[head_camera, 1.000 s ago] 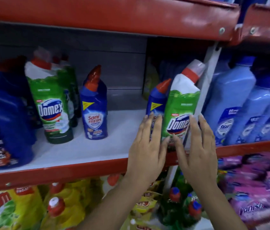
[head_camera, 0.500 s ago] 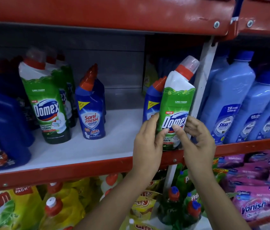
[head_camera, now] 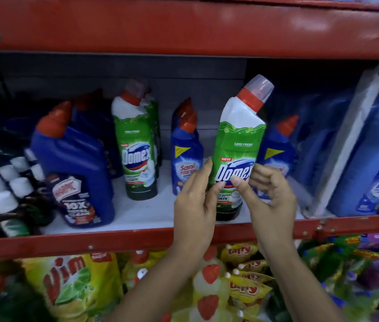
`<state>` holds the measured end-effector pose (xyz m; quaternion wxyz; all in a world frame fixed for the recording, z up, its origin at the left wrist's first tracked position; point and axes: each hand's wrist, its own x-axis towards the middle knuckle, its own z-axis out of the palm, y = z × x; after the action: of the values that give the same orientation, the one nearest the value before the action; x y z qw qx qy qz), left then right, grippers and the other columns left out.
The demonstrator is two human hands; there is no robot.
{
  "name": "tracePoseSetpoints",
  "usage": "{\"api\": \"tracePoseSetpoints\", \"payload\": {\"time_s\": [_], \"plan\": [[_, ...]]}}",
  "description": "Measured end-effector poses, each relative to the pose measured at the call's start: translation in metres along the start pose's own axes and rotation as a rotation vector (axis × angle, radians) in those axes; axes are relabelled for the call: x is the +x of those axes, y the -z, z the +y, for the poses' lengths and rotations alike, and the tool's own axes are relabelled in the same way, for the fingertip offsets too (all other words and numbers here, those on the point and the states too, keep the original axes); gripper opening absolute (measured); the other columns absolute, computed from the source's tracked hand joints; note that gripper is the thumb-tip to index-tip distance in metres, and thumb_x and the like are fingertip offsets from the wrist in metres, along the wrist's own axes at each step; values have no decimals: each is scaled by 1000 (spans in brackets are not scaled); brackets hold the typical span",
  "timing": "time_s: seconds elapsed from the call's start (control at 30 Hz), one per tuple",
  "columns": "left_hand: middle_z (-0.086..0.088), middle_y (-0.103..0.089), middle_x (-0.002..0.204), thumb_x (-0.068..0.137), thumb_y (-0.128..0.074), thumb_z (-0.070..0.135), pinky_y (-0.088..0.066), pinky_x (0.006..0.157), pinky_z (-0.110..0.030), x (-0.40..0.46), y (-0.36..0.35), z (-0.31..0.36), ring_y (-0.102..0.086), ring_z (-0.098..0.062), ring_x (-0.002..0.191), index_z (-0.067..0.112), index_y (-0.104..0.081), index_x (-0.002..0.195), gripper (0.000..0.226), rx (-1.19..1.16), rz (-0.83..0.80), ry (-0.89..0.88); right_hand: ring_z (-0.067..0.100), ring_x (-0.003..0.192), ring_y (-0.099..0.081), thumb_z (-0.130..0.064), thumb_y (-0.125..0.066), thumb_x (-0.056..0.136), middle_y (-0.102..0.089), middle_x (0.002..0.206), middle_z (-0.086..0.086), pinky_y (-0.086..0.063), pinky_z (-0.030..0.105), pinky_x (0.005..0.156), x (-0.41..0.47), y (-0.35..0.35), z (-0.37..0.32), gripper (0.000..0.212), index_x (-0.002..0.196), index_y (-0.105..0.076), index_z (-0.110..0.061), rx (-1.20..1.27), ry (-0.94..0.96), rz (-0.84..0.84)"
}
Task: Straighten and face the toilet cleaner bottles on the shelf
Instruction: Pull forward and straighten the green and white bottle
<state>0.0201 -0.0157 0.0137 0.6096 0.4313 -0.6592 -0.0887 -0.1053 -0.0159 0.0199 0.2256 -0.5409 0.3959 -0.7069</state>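
Observation:
A green Domex toilet cleaner bottle [head_camera: 237,135], white top and red collar, stands tilted slightly right at the shelf's front, label facing me. My left hand [head_camera: 195,205] grips its left side, thumb on the label. My right hand [head_camera: 269,201] pinches its right edge between thumb and curled fingers. A second green Domex bottle [head_camera: 137,154] stands upright further left, with more behind it. One blue Sani Fresh bottle [head_camera: 185,159] stands between the two Domex bottles. Another blue one [head_camera: 276,147] is partly hidden behind the held bottle.
A big blue 10X cleaner bottle [head_camera: 76,163] and small dark white-capped bottles [head_camera: 4,194] fill the left. A white upright post [head_camera: 346,147] and light-blue bottles [head_camera: 374,170] stand at right. The red shelf lip [head_camera: 114,240] runs below; yellow Vim pouches [head_camera: 72,280] lie underneath.
The green Domex bottle has come left, away from the white post, and now stands in front of the blue bottle. Both hands moved with it, and my right fingers curled in.

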Motion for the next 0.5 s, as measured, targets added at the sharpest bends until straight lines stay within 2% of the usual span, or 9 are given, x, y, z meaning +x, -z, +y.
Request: {"api": "tracePoseSetpoints", "payload": {"time_s": [0.17,0.27,0.33,0.5], "plan": [[9,-59,127,95,-57,23,-55,93,-32,-7,54,-19,-61,-6,113,19,-46,140,47,36,90,40,8,95,-73,-21,-81,77,-77,100,-3,-57,19,79,-18,-56,-2,31,105,-70,-14,46,-18,-69],[0,-63,129,95,-58,20,-55,95,-37,-7,78,-31,-62,-11,116,16,-46,141,47,62,127,34,0,91,-71,-20,-82,75,-77,96,-10,-56,14,75,-28,-83,-5,32,105,-70,-15,74,-34,-111],[0,-65,126,95,-57,17,-54,94,-34,-7,92,-35,-62,-8,114,16,-46,141,48,66,143,37,-7,85,-70,-15,-82,76,-76,88,-21,-52,8,72,-33,-98,-7,29,100,-68,-24,110,-32,-144],[1,-62,130,95,-57,16,-53,96,-31,-6,114,-50,-60,-6,116,16,-45,142,48,79,149,41,-3,87,-71,-18,-82,75,-75,95,-14,-54,11,73,-40,-126,-9,30,94,-64,-33,110,-24,-164]]}}
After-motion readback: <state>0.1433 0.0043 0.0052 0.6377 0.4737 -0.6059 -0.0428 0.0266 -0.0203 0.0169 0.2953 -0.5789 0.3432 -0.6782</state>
